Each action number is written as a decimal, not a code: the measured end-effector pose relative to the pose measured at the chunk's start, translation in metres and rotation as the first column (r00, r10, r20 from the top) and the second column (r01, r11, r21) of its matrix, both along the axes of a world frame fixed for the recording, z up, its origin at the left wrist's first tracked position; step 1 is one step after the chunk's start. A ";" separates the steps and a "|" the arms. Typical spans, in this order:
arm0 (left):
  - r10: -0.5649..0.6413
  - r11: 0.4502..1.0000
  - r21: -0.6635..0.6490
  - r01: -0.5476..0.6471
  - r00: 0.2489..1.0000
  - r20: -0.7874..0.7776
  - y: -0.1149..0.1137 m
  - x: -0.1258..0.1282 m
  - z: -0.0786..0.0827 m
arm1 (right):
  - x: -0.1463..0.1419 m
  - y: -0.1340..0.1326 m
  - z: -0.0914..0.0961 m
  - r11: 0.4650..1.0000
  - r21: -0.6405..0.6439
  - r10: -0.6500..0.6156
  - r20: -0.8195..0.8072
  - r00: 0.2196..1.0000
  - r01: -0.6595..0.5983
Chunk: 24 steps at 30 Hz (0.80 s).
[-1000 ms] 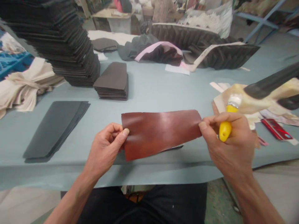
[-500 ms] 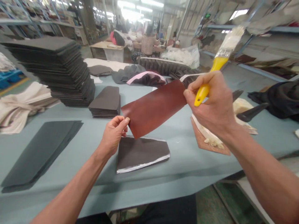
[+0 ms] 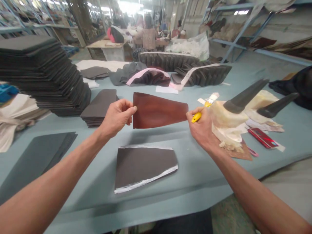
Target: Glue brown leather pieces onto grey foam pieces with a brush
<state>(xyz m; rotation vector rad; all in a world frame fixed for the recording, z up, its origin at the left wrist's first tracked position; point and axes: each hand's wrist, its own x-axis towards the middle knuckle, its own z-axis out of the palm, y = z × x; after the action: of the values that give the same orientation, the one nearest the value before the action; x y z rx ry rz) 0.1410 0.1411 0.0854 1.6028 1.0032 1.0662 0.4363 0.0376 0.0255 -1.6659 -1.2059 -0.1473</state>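
Note:
A reddish-brown leather panel [image 3: 159, 111] hangs above the table, stretched between both hands. My left hand [image 3: 119, 113] pinches its wide left end between thumb and fingers. At the narrow right end, my right hand [image 3: 201, 125] grips the panel's edge and also holds a paintbrush [image 3: 197, 117] with a yellow handle, its pale bristles pointing away from me. Below the panel, a dark grey panel [image 3: 146, 165] lies flat on the table, with white glue-like strips along its far and near long edges.
Tall dark stacks [image 3: 46, 74] and a lower stack of grey pieces [image 3: 99, 105] stand at left. On the right are pale glue-crusted containers [image 3: 219, 113] with dark handles, a brown board [image 3: 241, 154] and a red box [image 3: 262, 138]. Bundled dark pieces [image 3: 168, 61] line the back.
The leather panel has levelled out and moved away from the grey panel. My right hand has lowered, and the brush now tilts down and away instead of pointing up.

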 end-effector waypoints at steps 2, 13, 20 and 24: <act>-0.010 1.000 -0.007 0.010 0.999 -0.042 0.006 0.009 0.000 | 0.001 0.001 -0.008 0.999 -0.032 -0.003 -0.039 0.999 0.001; -0.084 0.975 0.178 0.136 0.958 -0.273 0.029 0.039 0.036 | 0.013 -0.003 -0.023 0.994 -0.097 -0.055 -0.097 0.994 0.045; -0.136 0.914 0.241 0.327 0.806 -0.576 0.059 0.070 0.090 | 0.000 -0.028 -0.027 0.999 0.021 -0.047 -0.084 0.995 0.049; 0.079 0.854 0.401 0.330 0.681 -0.728 0.077 0.080 0.101 | -0.010 -0.071 -0.011 0.997 0.078 0.002 -0.020 1.000 -0.001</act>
<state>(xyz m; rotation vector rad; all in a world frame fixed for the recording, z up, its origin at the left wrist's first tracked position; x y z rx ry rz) 0.2214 0.2179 0.1865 2.6306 1.1251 0.5829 0.4260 -0.0333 0.0145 -1.5949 -1.1714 -0.1741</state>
